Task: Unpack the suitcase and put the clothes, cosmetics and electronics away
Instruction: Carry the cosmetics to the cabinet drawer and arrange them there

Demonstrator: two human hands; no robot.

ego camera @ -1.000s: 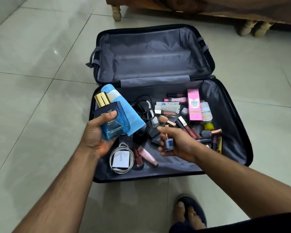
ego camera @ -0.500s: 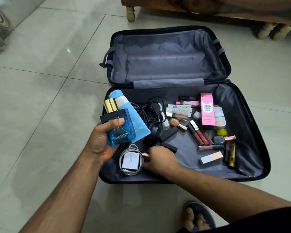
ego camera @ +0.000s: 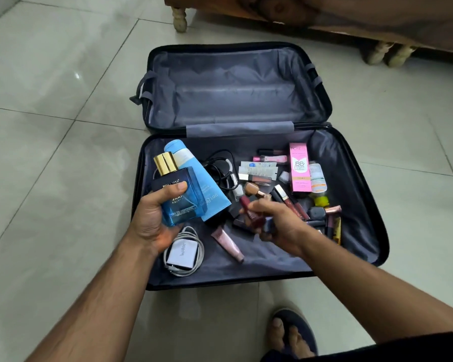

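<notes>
Already the left hand (ego camera: 152,220) grips the heavy, slippery glass cologne bottle (ego camera: 179,198) and soft blue tube (ego camera: 202,184) together, while right-hand fingers (ego camera: 259,209) pinch small, light lipstick tubes (ego camera: 256,220).

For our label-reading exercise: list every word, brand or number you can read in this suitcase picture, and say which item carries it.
"BELLA VITA", partly behind the thumb, and "EAU DE COLOGNE": blue perfume bottle in the left hand.
"POND'S", "BB+ CREAM": pink box.
Grey logo, not clearly readable: white charger.
Print seen reversed, unreadable: light blue tube.
Fine print too small: white sachets, white bottle.
Blurred: small bottles in the right hand.
</notes>
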